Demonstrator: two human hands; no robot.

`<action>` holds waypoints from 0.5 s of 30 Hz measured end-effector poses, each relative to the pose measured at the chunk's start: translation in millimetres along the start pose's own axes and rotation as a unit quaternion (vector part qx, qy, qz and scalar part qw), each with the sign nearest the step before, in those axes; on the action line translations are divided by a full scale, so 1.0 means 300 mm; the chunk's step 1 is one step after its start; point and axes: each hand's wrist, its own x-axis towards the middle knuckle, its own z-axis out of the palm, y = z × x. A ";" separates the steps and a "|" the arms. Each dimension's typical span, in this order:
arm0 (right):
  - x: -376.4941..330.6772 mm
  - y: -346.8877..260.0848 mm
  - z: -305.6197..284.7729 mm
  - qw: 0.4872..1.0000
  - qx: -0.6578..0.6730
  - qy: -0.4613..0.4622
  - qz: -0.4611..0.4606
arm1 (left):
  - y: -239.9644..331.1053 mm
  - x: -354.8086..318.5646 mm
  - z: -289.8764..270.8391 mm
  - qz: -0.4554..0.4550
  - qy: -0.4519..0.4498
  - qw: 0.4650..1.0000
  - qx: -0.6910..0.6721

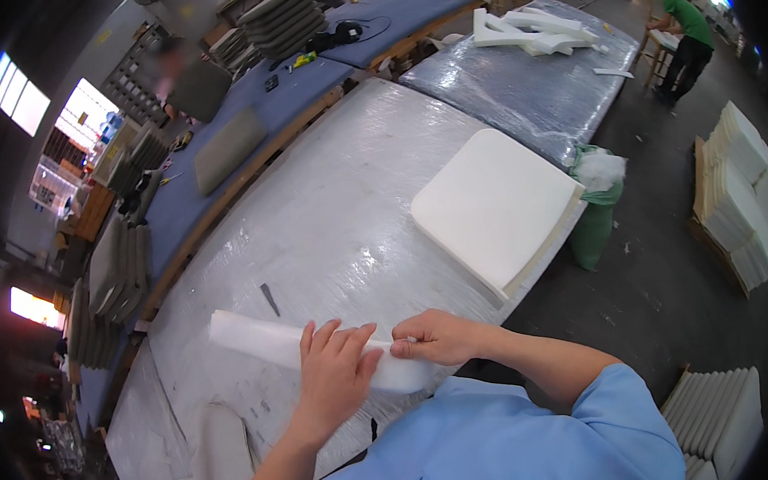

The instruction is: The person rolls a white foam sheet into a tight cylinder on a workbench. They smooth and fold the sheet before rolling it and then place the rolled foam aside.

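Observation:
A long, soft white strip of padding [255, 336], folded or rolled lengthwise, lies along the near side of the plastic-covered table [314, 207]. My left hand [335, 367] rests on its middle, fingers apart and lightly bent over the top. At its right part, my right hand [431, 336] is closed in a pinch on the padding's upper edge. Beyond my hands, a white foam cushion pad [495, 208] with rounded corners lies at the table's right edge. A dark narrow tool [270, 300] sits on the plastic, just past the strip.
A grey fabric piece [221, 448] lies at the near left. Cut foam pieces [536, 31] lie on the far table. A green sack [594, 220] of white filling stands by the right edge. Foam stacks [741, 191] are on the floor. People work at the blue bench [273, 96] and far right.

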 end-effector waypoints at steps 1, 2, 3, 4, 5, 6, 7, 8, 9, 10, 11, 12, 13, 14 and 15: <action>0.015 0.019 -0.006 1.000 0.017 -0.021 -0.009 | 0.030 -0.001 -0.007 -0.010 -0.003 1.000 -0.006; 0.023 0.034 -0.013 0.999 0.035 -0.030 -0.013 | 0.077 0.001 -0.011 -0.020 -0.008 1.000 -0.016; 0.033 0.047 -0.018 0.998 0.054 -0.039 -0.017 | 0.117 0.003 -0.003 -0.031 -0.013 0.999 -0.027; 0.049 0.051 -0.020 0.996 0.070 -0.055 -0.026 | 0.148 -0.007 0.029 -0.052 -0.006 0.999 -0.002; 0.067 0.064 -0.018 0.993 0.084 -0.082 -0.026 | 0.170 -0.014 0.074 -0.073 0.000 0.997 0.024; 0.086 0.080 -0.010 0.989 0.097 -0.110 -0.024 | 0.182 -0.025 0.101 -0.095 0.006 0.994 0.050; 0.099 0.108 -0.005 0.985 0.113 -0.130 -0.018 | 0.188 -0.017 0.108 -0.112 -0.002 0.992 0.052; 0.114 0.147 0.007 0.982 0.130 -0.136 -0.017 | 0.202 -0.014 0.115 -0.132 -0.009 0.990 0.054; 0.136 0.185 0.023 0.979 0.147 -0.143 -0.014 | 0.215 -0.013 0.121 -0.152 -0.016 0.987 0.055; 0.155 0.225 0.041 0.975 0.163 -0.148 -0.013 | 0.226 -0.013 0.123 -0.162 -0.027 0.985 0.059; 0.188 0.244 0.046 0.980 0.114 -0.166 -0.003 | 0.230 -0.009 0.118 -0.169 -0.034 0.983 0.067; 0.227 0.264 0.048 0.981 0.065 -0.181 0.007 | 0.237 -0.004 0.114 -0.175 -0.041 0.981 0.073; 0.258 0.288 0.062 0.980 0.017 -0.199 0.014 | 0.246 -0.003 0.109 -0.186 -0.051 0.978 0.073; 0.274 0.323 0.070 0.983 -0.003 -0.180 0.019 | 0.255 0.006 0.100 -0.191 -0.058 0.977 0.072; 0.284 0.358 0.071 0.987 -0.023 -0.159 0.026 | 0.263 0.019 0.093 -0.192 -0.065 0.977 0.071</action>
